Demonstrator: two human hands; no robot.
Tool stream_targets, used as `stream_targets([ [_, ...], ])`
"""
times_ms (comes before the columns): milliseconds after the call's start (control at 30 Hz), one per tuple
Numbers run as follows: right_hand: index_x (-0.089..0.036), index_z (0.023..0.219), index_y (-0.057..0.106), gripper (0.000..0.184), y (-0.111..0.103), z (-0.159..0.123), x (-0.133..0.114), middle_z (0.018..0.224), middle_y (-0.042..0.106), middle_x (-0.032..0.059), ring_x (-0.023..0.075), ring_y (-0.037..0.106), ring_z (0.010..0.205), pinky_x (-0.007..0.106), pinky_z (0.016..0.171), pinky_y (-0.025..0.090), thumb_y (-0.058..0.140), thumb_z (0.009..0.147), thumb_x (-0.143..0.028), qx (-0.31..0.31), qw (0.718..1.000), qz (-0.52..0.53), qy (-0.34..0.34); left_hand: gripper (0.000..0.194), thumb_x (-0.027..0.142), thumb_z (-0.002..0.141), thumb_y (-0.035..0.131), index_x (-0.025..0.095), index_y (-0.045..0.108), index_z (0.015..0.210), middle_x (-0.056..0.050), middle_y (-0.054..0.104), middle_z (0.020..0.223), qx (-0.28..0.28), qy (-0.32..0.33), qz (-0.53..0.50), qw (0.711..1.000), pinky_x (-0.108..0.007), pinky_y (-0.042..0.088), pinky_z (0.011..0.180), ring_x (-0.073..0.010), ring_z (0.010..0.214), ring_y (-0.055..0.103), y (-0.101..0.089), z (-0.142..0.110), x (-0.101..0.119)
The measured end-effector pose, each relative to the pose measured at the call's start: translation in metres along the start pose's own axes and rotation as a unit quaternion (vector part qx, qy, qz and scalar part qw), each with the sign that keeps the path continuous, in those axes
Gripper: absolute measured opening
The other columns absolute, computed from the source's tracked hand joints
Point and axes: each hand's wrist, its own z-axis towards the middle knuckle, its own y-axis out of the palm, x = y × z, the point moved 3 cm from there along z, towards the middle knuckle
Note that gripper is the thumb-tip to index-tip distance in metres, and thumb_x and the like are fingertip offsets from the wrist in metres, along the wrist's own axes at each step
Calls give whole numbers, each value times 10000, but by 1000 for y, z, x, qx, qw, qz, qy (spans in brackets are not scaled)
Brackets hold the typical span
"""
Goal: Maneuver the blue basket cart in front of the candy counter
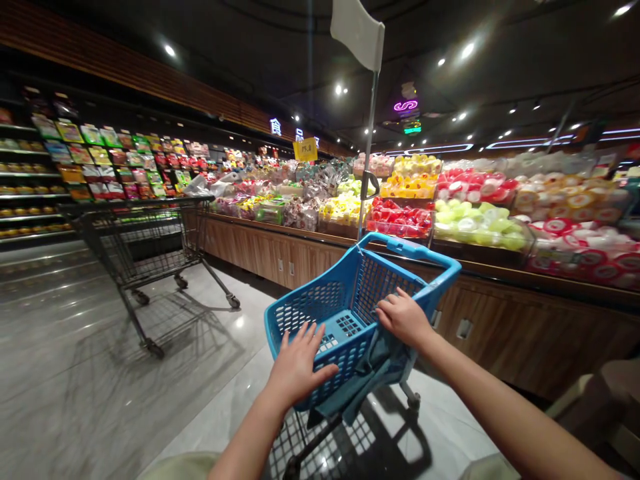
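Note:
A small blue plastic shopping cart (320, 297) stands just ahead of me, its basket showing a bare lattice floor. My left hand (300, 363) is at the near side of the basket with fingers spread over the rim, holding nothing. Further right, my right hand (404, 320) curls its fingers over the same near rim, close to the handle end. Below it, a dark teal cloth (363, 380) hangs down the cart's outer side; whether the fingers also pinch this cloth is hidden. A pole with a white flag (357, 33) rises from behind the cart.
A black metal shopping cart (145, 257) stands to the left on the grey tiled floor (210, 407). Beyond the blue cart runs a wood-fronted counter (260, 250) heaped with packaged fruit (480, 223). Shelves of colourful packets (107, 157) line the left wall. A yellow price sign (306, 149) stands over the counter.

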Motion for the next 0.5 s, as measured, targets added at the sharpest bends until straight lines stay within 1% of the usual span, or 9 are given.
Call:
stream_targets([
  [133, -201, 832, 666, 288, -11, -3, 48, 772, 628, 32, 169, 588, 768, 407, 1022, 314, 453, 963, -343, 9, 999, -44, 6, 866, 739, 844, 383, 240, 207, 1530, -89, 256, 1578, 5, -4, 5, 1000, -613, 152, 1141, -333, 1463, 174, 1, -2, -4],
  [233, -193, 861, 678, 292, -13, -5, 65, 785, 638, 44, 177, 585, 770, 358, 914, 367, 463, 955, -367, 15, 999, -42, 9, 855, 727, 850, 395, 243, 207, 1528, -94, 248, 1579, 6, -2, -3, 1000, -619, 177, 1131, -330, 1461, 185, 3, 2, -4],
  [300, -189, 851, 680, 304, -13, -5, 66, 764, 626, 46, 179, 572, 742, 322, 799, 382, 460, 951, -373, 8, 999, -44, 23, 847, 732, 855, 380, 242, 214, 1526, -93, 257, 1575, 7, -1, -6, 1000, -621, 181, 1129, -324, 1459, 196, 3, 4, -4],
  [367, -188, 832, 681, 308, -14, -6, 60, 744, 611, 47, 179, 554, 710, 309, 723, 362, 460, 944, -371, 7, 998, -53, 42, 817, 726, 876, 340, 240, 228, 1522, -93, 279, 1567, 11, -3, -3, 1000, -609, 182, 1135, -311, 1456, 211, 3, 5, -8],
  [433, -188, 803, 675, 306, -16, -6, 50, 729, 597, 45, 176, 539, 690, 309, 703, 342, 465, 937, -366, 14, 996, -62, 56, 749, 694, 911, 292, 243, 275, 1508, -93, 307, 1557, 16, -16, 7, 1000, -596, 191, 1136, -301, 1451, 231, 2, 5, -14],
  [500, -189, 781, 663, 301, -20, -7, 37, 723, 588, 42, 174, 531, 689, 311, 712, 332, 468, 936, -359, 21, 996, -67, 64, 662, 635, 951, 251, 244, 361, 1474, -94, 349, 1540, 18, -42, 21, 999, -602, 206, 1127, -301, 1442, 258, -1, 5, -20],
])
